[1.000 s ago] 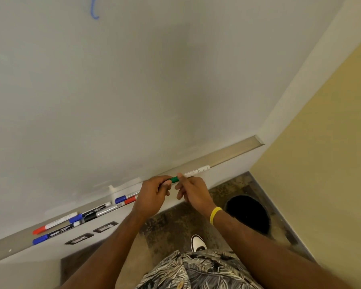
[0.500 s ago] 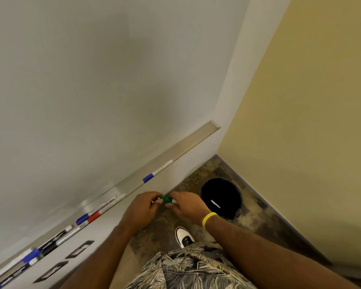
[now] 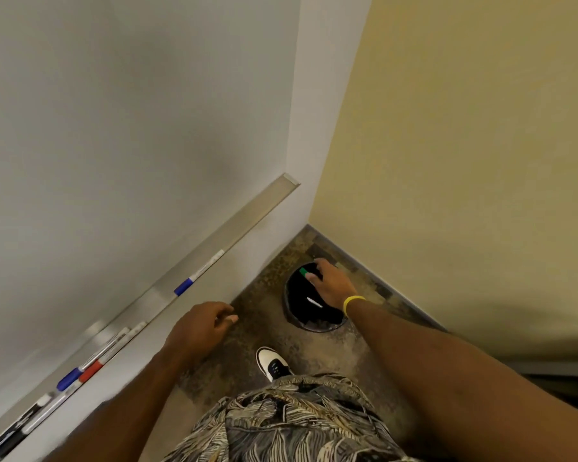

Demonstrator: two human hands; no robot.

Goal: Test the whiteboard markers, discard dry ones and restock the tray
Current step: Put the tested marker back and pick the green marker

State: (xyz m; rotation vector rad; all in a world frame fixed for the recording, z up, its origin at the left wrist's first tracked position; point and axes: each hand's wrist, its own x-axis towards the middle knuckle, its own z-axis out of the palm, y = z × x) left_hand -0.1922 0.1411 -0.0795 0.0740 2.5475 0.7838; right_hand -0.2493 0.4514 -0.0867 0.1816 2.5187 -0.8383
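The marker [image 3: 303,271] is green, the bin [image 3: 292,306] black, the wristband [image 3: 353,303] yellow.

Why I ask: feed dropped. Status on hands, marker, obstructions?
Right grip pinching green marker over bin. Left grip empty, fingers loose. Nothing blocking the drop.

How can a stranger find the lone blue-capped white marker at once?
Follow the long silver metal tray under the whiteboard. The slim white marker with a blue cap lies alone toward its far end, apart from the markers bunched lower left.
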